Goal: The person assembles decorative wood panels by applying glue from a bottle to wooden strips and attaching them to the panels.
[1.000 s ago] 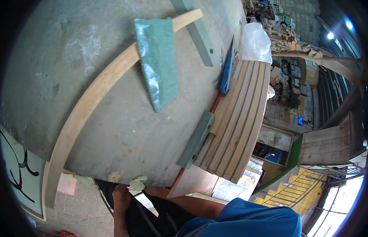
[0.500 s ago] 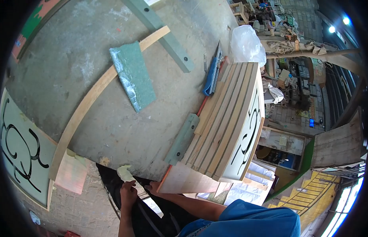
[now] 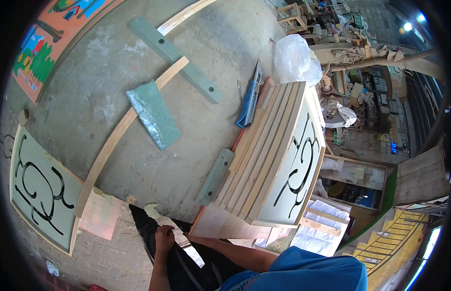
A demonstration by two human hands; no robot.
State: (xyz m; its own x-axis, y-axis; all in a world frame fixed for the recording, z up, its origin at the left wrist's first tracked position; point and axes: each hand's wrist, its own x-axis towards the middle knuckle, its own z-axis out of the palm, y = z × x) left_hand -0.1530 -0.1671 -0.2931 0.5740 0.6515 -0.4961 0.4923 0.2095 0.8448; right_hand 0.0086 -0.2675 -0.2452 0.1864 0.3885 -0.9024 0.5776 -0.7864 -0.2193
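My left hand (image 3: pixel 165 238) is closed at the table's front edge, against a pale, torn-looking strip (image 3: pixel 156 215) that seems to run between my hands. My right hand (image 3: pixel 187 236) is close beside it, with its fingers mostly hidden near the edge of a pinkish board. Below both hands is black cloth (image 3: pixel 144 224). A stack of wooden-framed panels (image 3: pixel 266 160) stands to the right, its outer face carrying black curved lines. A curved wooden strip (image 3: pixel 108 145) spans the table on the left, with a folded green sheet (image 3: pixel 155 114) over it.
The grey table (image 3: pixel 201 128) holds a blue-handled saw (image 3: pixel 248 99), a green bar with bolts (image 3: pixel 174 58) and a shorter green block (image 3: pixel 215 177). A plastic bag (image 3: pixel 297 59) lies behind the stack. A lined panel (image 3: pixel 41 194) is at left, below a painted board (image 3: pixel 46 48).
The camera view has shifted, bringing more of the painted board and left panel into sight. My left hand appears more tightly closed and nearer my right hand; the table items look unmoved.
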